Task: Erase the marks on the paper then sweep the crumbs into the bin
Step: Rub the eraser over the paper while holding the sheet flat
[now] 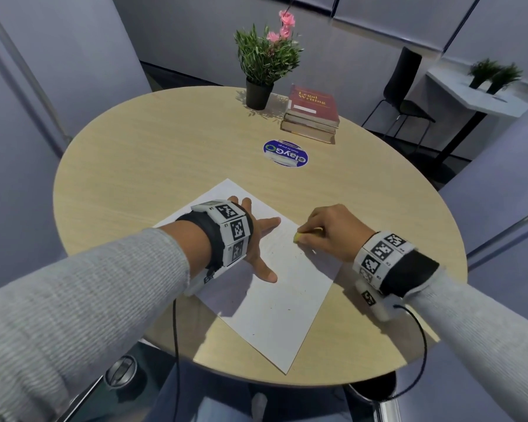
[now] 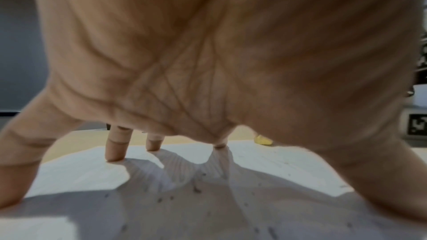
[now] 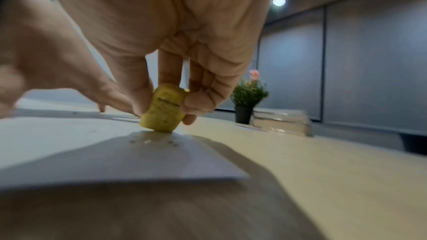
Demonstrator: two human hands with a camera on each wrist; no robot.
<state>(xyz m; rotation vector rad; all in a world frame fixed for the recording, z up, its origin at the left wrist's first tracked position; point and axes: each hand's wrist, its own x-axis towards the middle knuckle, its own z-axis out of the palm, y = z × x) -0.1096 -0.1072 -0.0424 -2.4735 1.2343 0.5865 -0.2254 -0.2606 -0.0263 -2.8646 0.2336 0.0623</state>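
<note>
The erasing step was in hand. The left hand (image 1: pixel 258 239) lay spread on the sheet of paper (image 1: pixel 275 306), straight fingers (image 2: pixel 116 145) pressing it to the table (image 1: pixel 134 153). Dark crumbs (image 2: pixel 196 189) lay beneath that palm. Just beyond its fingertips, the right hand (image 1: pixel 333 231) pinched a yellow eraser (image 3: pixel 165 110), end down on the paper near its far edge. Few marks showed; the next move, judging so, called for gathering crumbs toward a bin, not clearly seen.

A potted plant (image 1: pixel 264 60) stands at the table's (image 1: pixel 134 166) far edge; stacked books (image 1: pixel 313 114) just beside it; a round sticker (image 1: pixel 285 153) nearer; a chair (image 1: pixel 401 95) beyond.
</note>
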